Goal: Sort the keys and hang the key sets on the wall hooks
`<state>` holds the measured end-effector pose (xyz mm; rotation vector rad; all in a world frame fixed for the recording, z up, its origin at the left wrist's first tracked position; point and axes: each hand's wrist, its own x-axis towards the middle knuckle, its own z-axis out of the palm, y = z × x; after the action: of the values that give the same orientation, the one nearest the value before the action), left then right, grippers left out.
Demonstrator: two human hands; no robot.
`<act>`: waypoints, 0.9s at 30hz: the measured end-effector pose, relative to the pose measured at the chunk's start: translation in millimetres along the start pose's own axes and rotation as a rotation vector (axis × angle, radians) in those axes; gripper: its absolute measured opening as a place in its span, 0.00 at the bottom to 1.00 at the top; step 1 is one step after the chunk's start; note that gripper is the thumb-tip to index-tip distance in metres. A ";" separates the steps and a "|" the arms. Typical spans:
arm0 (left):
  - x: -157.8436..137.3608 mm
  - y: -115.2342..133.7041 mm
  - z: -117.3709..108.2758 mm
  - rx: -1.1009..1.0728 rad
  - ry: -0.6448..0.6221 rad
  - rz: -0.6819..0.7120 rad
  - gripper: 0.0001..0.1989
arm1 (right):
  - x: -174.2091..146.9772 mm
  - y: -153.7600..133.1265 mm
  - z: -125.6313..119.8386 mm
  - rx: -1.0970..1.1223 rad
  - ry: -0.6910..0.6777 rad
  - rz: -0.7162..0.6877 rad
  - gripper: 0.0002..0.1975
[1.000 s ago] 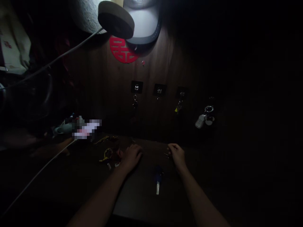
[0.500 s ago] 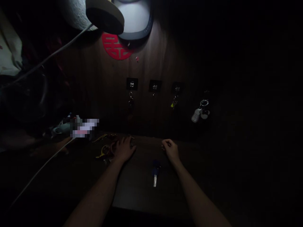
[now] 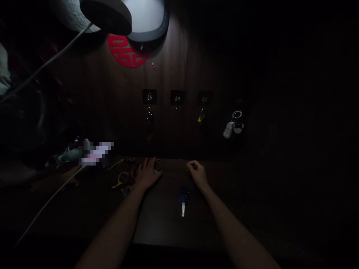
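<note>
My left hand (image 3: 146, 175) lies flat with fingers spread on the dark wooden surface, a ring on one finger. It partly covers a tangle of cords and key rings (image 3: 123, 177), with yellow and reddish parts. My right hand (image 3: 198, 174) is closed near the back of the surface, thumb and index finger bent together. Whatever sits in those fingers is hidden in the dim light. Between my forearms a key with a dark blue head (image 3: 183, 203) rests on the wood, its metal blade toward me.
Dark hooks (image 3: 177, 98) line the wooden panel, some with keys (image 3: 201, 116); a key ring with tags (image 3: 232, 126) hangs at right. Above are a red cut-out ornament (image 3: 127, 54) and a lit lamp (image 3: 147, 18). A white cable (image 3: 50, 200) runs at left beside a teal object (image 3: 71, 155).
The camera view has shifted slightly, so the panel and hooks appear further left and higher. Both hands keep nearly the same pose, and the blue-headed key stays where it lay.
</note>
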<state>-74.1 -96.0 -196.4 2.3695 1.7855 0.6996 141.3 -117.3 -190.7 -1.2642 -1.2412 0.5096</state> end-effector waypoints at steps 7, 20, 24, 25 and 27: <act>-3.3 -0.4 -3.8 -0.100 0.025 0.161 0.26 | -3.6 -2.6 0.4 -0.051 -0.043 -0.070 0.10; -19.7 29.1 -0.3 -0.526 -0.007 0.373 0.17 | -15.5 -5.3 9.2 -0.274 -0.193 -0.193 0.08; -20.0 35.3 -1.6 -0.743 0.051 0.216 0.18 | -18.2 -11.2 9.8 -0.250 -0.197 -0.220 0.08; -19.5 36.1 -1.8 -0.786 0.075 0.174 0.18 | -18.7 -13.0 10.0 -0.247 -0.200 -0.225 0.09; -18.3 37.3 -1.7 -0.880 0.105 0.106 0.19 | -20.1 -17.0 10.3 -0.243 -0.215 -0.238 0.09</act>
<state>-45.6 -124.9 -187.6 1.8270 1.0274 1.3006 120.1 -135.2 -185.5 -1.2642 -1.6510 0.3343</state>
